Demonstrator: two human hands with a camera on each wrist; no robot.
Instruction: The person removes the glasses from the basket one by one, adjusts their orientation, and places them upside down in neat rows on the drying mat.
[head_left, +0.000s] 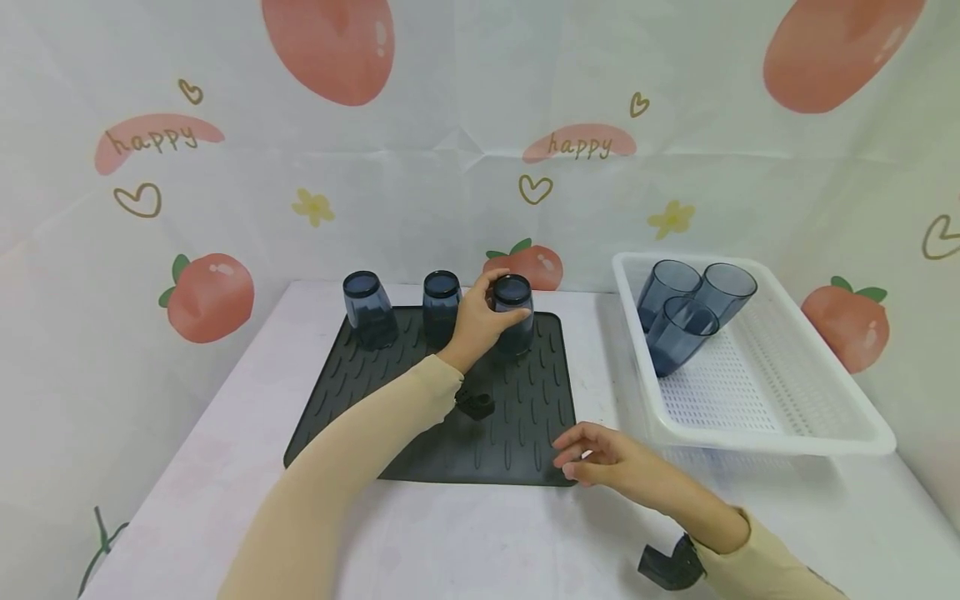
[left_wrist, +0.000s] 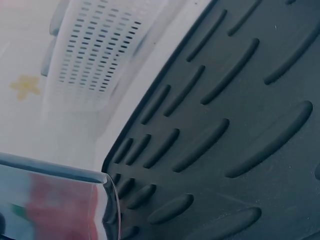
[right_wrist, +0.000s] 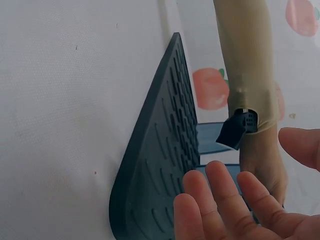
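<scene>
At the back right of a black ribbed drying mat (head_left: 525, 400), my left hand (head_left: 480, 321) grips a blue glass (head_left: 515, 321) that stands upside down. Its rim shows right at the mat in the left wrist view, where the glass (left_wrist: 50, 200) lies at the lower left. Two more upturned blue glasses, one in the middle (head_left: 441, 304) and one at the left (head_left: 369, 308), stand along the mat's back edge. My right hand (head_left: 611, 462), fingers loosely bent and holding nothing, hovers by the mat's front right corner; its spread fingers (right_wrist: 225, 195) show in the right wrist view.
To the right stands a white perforated plastic basket (head_left: 810, 367) with three blue glasses (head_left: 678, 329) leaning together in its left end. A patterned cloth (head_left: 450, 208) with fruit prints hangs behind the white tabletop (head_left: 465, 542).
</scene>
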